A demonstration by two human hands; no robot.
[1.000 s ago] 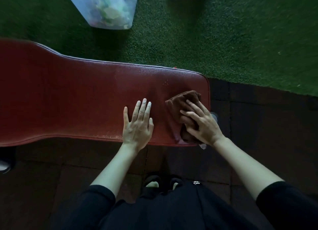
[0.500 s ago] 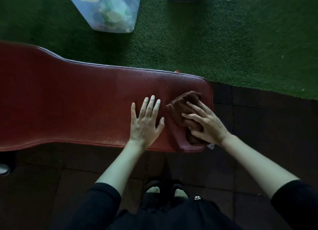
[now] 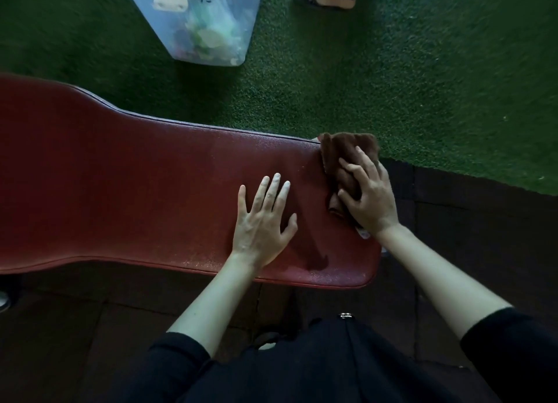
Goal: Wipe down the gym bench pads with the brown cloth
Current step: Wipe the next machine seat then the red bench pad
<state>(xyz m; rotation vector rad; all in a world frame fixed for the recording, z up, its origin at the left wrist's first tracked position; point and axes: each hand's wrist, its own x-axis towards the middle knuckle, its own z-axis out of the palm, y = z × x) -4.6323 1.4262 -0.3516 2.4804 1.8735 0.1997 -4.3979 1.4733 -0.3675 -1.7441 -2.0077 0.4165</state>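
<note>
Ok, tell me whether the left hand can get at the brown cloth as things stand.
Probably yes. The left hand lies flat on the red bench pad, holding nothing, and only bare pad separates it from the brown cloth. The right hand holds the cloth's near part; its far end shows free.

The left hand [image 3: 262, 221] lies flat, palm down, its fingers [image 3: 275, 188] straight and spread, thumb out to the right. The right hand [image 3: 367, 197] is further forward and to the right, fingers bent over a cloth [image 3: 341, 149] with the thumb pressed against it. Both forearms [image 3: 211, 297] are bare, reaching forward from black sleeves [image 3: 178, 363].
</note>
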